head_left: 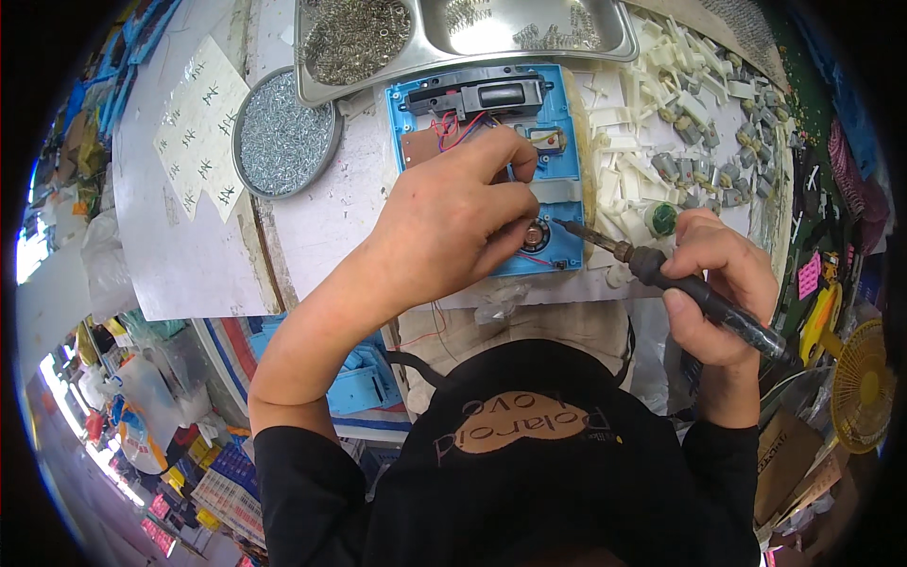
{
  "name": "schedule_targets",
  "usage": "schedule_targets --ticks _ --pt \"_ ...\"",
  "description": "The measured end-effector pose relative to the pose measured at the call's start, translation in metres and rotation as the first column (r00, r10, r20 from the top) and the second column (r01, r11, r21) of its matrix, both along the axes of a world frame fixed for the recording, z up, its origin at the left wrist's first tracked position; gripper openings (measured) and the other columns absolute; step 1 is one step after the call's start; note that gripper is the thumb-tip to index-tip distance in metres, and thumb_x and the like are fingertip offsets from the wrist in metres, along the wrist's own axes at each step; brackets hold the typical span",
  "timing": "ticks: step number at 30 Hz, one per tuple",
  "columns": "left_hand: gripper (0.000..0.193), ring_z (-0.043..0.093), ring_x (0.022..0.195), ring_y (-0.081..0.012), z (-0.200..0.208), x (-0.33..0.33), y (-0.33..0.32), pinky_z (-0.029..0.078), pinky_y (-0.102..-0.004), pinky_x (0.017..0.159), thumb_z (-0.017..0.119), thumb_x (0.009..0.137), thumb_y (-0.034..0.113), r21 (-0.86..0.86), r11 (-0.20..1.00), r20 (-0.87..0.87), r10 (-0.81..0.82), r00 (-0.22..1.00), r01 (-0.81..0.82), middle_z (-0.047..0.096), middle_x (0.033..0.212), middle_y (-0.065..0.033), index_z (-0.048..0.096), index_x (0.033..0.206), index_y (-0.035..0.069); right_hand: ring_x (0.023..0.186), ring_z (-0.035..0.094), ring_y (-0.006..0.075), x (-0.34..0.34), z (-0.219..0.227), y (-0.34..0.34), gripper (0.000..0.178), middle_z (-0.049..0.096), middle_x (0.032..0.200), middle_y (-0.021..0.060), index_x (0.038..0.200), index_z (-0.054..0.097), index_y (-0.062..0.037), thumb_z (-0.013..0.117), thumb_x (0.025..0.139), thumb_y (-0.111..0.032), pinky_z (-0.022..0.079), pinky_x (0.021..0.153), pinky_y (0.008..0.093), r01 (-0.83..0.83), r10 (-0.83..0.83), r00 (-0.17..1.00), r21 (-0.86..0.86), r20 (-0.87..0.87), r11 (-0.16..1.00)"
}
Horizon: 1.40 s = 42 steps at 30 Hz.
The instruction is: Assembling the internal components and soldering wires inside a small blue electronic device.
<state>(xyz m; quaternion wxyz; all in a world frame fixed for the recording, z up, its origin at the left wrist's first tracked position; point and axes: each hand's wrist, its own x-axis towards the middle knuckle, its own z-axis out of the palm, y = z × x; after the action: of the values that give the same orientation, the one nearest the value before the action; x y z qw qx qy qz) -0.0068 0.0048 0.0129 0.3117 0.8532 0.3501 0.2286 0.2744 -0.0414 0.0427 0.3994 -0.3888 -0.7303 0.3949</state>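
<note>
We see a light-blue plastic casing [556, 168] lying open side up on the worktop [213, 269]. A long black module [477, 97] spans its far end; red and blue wires [460, 129] loop near a brown board [419, 146] at its left edge. A small round metal-rimmed part [537, 236] sits at the near end. Our left grip [463, 213] covers the casing's middle, fingers bent. In our right grip [716, 283] we hold a black-handled soldering iron [652, 265], slanted, its tip just beside the round part; whether they touch, we cannot tell.
</note>
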Motion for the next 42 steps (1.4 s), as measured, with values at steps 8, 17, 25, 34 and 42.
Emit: schedule_targets --ticks 8,17,25,34,42 --pt "0.019 0.065 0.082 -0.0235 0.002 -0.003 -0.004 0.054 -0.0337 0.07 0.076 0.073 -0.002 -0.026 0.999 0.011 0.029 1.0 -0.028 0.057 0.1 -0.007 0.07 0.089 0.006 0.058 0.046 0.0176 0.005 0.001 0.001 0.022 0.057 0.069 0.0039 0.09 0.065 -0.0013 0.075 0.072 -0.009 0.039 0.061 0.0328 0.003 -0.003 1.0 0.024 -0.018 1.0" --pt "0.018 0.063 0.077 -0.0213 0.002 0.001 -0.004 0.052 -0.0318 0.067 0.076 0.073 -0.003 -0.055 0.997 0.027 0.052 0.998 -0.051 0.056 0.098 -0.0067 0.072 0.088 0.005 0.057 0.047 0.018 0.001 0.0 -0.001 0.021 0.057 0.069 0.004 0.09 0.065 -0.0022 0.075 0.072 -0.009 0.038 0.059 0.0317 0.001 -0.001 1.0 -0.003 -0.018 1.0" --pt "0.02 0.064 0.076 -0.0227 0.001 0.0 -0.004 0.053 -0.0328 0.066 0.078 0.072 -0.003 -0.013 0.999 0.002 0.032 0.999 -0.032 0.057 0.097 -0.0071 0.071 0.089 0.006 0.053 0.046 0.0176 -0.005 -0.005 0.003 0.021 0.055 0.065 0.0028 0.088 0.066 -0.0034 0.073 0.068 -0.005 0.038 0.057 0.031 -0.017 0.017 1.0 0.012 0.009 1.0" --pt "0.02 0.066 0.08 -0.0269 0.002 0.002 -0.003 0.055 -0.0351 0.068 0.078 0.071 -0.002 0.004 1.0 -0.01 0.016 1.0 -0.016 0.059 0.097 -0.0075 0.07 0.088 0.005 0.053 0.047 0.0159 -0.01 -0.003 0.007 0.022 0.054 0.065 0.002 0.088 0.066 -0.004 0.073 0.067 -0.002 0.039 0.057 0.03 -0.034 0.034 0.999 0.004 0.028 0.999" --pt "0.02 0.066 0.083 -0.0268 0.004 0.004 -0.003 0.055 -0.0358 0.069 0.078 0.07 -0.001 0.042 0.999 -0.041 0.014 0.999 -0.013 0.06 0.097 -0.0072 0.07 0.087 0.006 0.055 0.048 0.014 -0.009 0.005 0.002 0.021 0.058 0.069 0.0032 0.089 0.067 -0.0025 0.075 0.069 -0.003 0.039 0.059 0.0298 0.03 -0.025 0.999 -0.087 0.047 0.996"
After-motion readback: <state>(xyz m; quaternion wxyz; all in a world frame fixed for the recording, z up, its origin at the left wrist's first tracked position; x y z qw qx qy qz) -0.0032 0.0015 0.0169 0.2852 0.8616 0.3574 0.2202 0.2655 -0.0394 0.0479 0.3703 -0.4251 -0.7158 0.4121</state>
